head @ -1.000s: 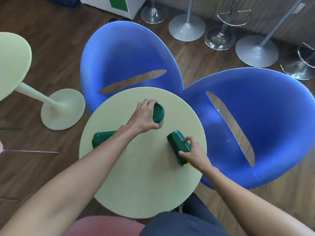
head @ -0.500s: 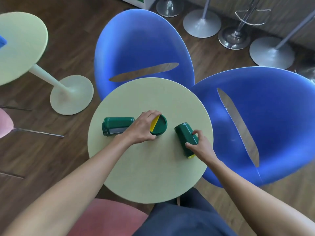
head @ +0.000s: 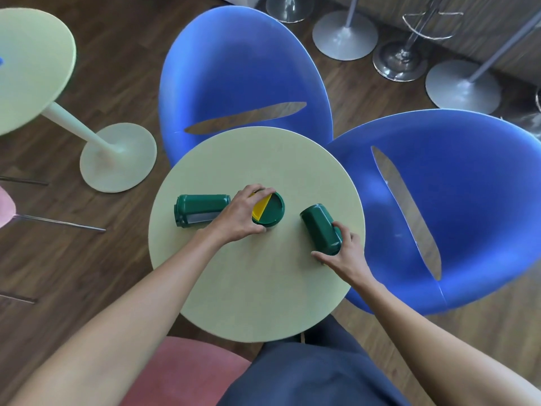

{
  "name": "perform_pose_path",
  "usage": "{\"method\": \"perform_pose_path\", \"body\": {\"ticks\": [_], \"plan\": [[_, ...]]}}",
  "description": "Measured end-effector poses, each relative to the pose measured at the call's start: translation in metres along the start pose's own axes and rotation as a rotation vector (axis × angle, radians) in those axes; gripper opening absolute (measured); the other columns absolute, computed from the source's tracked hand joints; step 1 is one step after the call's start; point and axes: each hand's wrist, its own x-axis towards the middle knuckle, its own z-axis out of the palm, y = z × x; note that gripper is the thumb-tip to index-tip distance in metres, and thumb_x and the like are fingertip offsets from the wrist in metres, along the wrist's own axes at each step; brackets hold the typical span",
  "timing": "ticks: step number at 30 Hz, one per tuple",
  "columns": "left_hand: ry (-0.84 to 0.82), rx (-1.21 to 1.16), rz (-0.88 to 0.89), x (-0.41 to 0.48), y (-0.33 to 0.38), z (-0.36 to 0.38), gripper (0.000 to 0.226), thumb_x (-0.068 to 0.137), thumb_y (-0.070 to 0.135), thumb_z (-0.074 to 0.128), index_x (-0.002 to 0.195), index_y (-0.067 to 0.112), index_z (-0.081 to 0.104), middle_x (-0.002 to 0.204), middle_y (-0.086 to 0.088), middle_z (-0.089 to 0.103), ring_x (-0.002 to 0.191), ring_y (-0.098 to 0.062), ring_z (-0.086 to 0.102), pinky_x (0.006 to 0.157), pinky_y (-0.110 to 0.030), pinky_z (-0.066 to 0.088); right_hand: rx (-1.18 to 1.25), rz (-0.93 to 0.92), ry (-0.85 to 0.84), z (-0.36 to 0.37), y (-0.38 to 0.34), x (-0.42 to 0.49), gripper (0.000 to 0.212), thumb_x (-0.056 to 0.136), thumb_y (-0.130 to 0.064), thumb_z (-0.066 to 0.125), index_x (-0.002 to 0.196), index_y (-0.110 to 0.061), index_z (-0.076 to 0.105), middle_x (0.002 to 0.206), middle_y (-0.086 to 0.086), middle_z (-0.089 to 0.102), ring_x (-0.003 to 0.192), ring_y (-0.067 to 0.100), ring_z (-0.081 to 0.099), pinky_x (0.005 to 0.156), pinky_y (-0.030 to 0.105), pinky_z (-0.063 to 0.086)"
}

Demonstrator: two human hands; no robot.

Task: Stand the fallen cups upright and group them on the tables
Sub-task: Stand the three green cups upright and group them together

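Note:
Three dark green cups are on the round pale green table (head: 263, 288). The middle cup (head: 270, 212) stands upright, its green and yellow top facing me, with my left hand (head: 243, 215) wrapped around its left side. The left cup (head: 200, 210) lies on its side just left of that hand. At the right, the third cup (head: 320, 228) lies tilted on its side, and my right hand (head: 344, 254) grips its near end.
Two blue shell chairs (head: 243, 68) (head: 468, 200) crowd the table's far and right sides. A second pale green table (head: 32, 63) with a round foot (head: 117, 156) stands at the left. Chrome stool bases (head: 345, 39) line the back. A pink seat (head: 181, 373) is below me.
My left hand tipped the middle cup from its side to upright and brought it nearer the table's centre. My right hand closed further around the right cup's near end.

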Motion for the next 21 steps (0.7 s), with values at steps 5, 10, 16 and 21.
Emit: {"method": "perform_pose_path", "body": {"ticks": [5,10,16,21], "plan": [[0.018,-0.012,0.009,0.0,0.0,0.001,0.093,0.067,0.016,0.081,0.147,0.033,0.039,0.147,0.003,0.036,0.137,-0.019,0.037,0.104,-0.024,0.03,0.007,-0.032,0.044,0.005,0.004,-0.008,0.092,0.064,-0.039,0.079,0.139,-0.049,0.026,0.125,0.003,0.037,0.118,0.025,0.042,0.099,0.041,0.047],[0.033,-0.034,0.006,-0.002,0.002,0.003,0.093,0.067,0.015,0.081,0.149,0.031,0.037,0.149,0.005,0.035,0.138,-0.017,0.036,0.102,-0.022,0.026,-0.026,-0.085,0.177,0.001,-0.012,-0.018,0.087,0.063,-0.041,0.078,0.136,-0.037,0.03,0.127,0.001,0.045,0.115,0.023,0.037,0.094,0.039,0.043],[0.046,-0.123,-0.033,-0.006,0.003,0.002,0.093,0.069,0.011,0.079,0.148,0.025,0.034,0.15,0.006,0.036,0.137,-0.014,0.036,0.105,-0.018,0.025,-0.013,-0.177,0.261,-0.004,-0.047,-0.011,0.085,0.065,-0.041,0.079,0.135,-0.025,0.034,0.126,-0.004,0.047,0.118,0.02,0.031,0.097,0.033,0.039],[0.035,-0.135,-0.039,-0.006,0.004,0.001,0.093,0.067,0.01,0.08,0.148,0.024,0.035,0.149,0.004,0.036,0.137,-0.015,0.037,0.107,-0.018,0.025,-0.119,-0.255,0.231,-0.003,-0.068,0.0,0.082,0.067,-0.044,0.077,0.138,-0.026,0.039,0.136,0.003,0.038,0.123,0.025,0.033,0.104,0.036,0.038]]}}
